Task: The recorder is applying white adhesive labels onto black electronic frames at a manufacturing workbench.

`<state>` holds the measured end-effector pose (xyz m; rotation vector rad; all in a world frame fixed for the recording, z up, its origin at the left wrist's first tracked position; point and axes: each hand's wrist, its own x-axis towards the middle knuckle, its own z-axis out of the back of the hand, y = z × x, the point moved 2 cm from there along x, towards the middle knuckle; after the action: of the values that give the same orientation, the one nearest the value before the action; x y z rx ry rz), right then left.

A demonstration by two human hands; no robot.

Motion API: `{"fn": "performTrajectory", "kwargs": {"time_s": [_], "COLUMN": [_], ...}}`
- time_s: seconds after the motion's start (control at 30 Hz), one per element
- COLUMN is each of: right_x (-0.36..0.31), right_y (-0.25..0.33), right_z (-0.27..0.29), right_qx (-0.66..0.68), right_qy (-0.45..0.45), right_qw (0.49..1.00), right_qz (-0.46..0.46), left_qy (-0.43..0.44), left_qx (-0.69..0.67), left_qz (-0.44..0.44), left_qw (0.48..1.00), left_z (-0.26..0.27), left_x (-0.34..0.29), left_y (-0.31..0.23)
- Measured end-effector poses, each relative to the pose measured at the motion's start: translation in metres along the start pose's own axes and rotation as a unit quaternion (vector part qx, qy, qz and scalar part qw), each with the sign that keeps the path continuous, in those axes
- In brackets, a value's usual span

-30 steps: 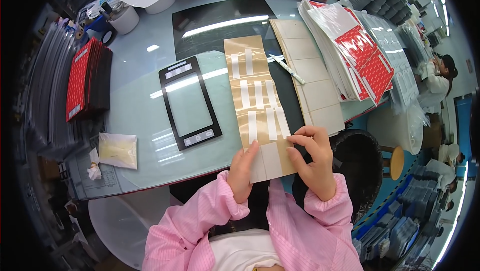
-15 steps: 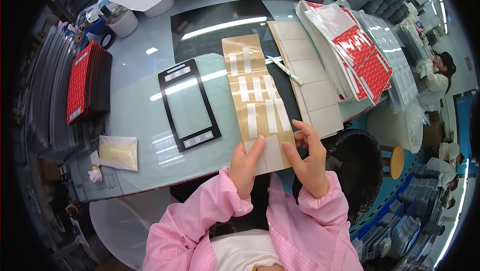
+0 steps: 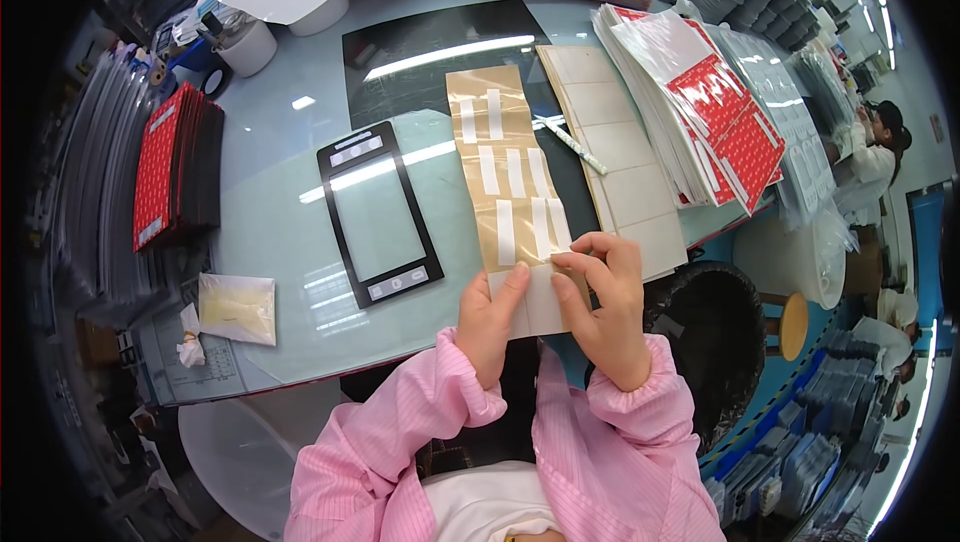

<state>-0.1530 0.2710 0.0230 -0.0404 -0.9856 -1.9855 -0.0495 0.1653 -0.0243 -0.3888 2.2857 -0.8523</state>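
My left hand [image 3: 490, 327] grips the lower left edge of a brown backing sheet [image 3: 521, 227], thumb on top. Several white strips stick to the sheet in rows, and its lowest part is a bare pale band. My right hand [image 3: 612, 317] is at the sheet's right edge, with the index fingertip on the lower end of the rightmost white strip [image 3: 558, 222] and the thumb just below. Whether that strip is pinched cannot be made out. Left of the sheet, a black-framed panel [image 3: 405, 283] with a clear window lies on the table mat [image 3: 270, 242].
A white pen [image 3: 575, 150] rests beside a pale sheet stack [image 3: 620, 157]. Red-and-white packets [image 3: 720, 112] lie further right. Red-faced panels [image 3: 165, 167] stand at left, near a clear bag [image 3: 237, 309]. A black-lined bin [image 3: 705, 342] stands below the table's right edge.
My right hand has shifted slightly up and left, and its index finger has bent down onto the rightmost strip. The sheet has moved up a little at its lower end.
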Motion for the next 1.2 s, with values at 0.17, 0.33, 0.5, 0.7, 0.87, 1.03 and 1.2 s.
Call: {"fn": "performTrajectory", "kwargs": {"time_s": [0.17,0.33,0.5,0.7,0.87,1.03,1.2], "right_x": [0.002,0.008,0.008,0.002,-0.005,-0.009,-0.005], "right_y": [0.0,-0.002,0.002,0.006,0.01,0.011,0.006], "right_z": [0.0,-0.002,-0.003,-0.003,0.0,-0.001,0.002], "right_qx": [0.011,0.007,0.002,-0.008,-0.003,0.011,-0.011], "right_qy": [0.005,-0.003,-0.014,-0.034,-0.057,-0.067,-0.068], "right_qw": [1.0,1.0,1.0,0.999,0.998,0.997,0.998], "right_qz": [-0.007,0.004,0.0,0.007,0.005,0.033,0.01], "left_qy": [0.013,0.01,-0.002,-0.01,0.001,-0.009,0.011], "left_qx": [0.008,0.014,0.028,0.018,0.023,0.026,0.016], "left_qz": [-0.013,-0.022,-0.021,0.005,0.004,-0.005,-0.007], "left_qw": [1.0,1.0,0.999,1.0,1.0,1.0,1.0], "left_z": [0.002,0.002,0.006,0.009,0.008,0.013,0.009], "left_x": [0.002,0.006,0.01,0.01,0.016,0.015,0.017], "left_y": [0.002,0.0,0.002,0.005,0.007,-0.007,-0.007]}}
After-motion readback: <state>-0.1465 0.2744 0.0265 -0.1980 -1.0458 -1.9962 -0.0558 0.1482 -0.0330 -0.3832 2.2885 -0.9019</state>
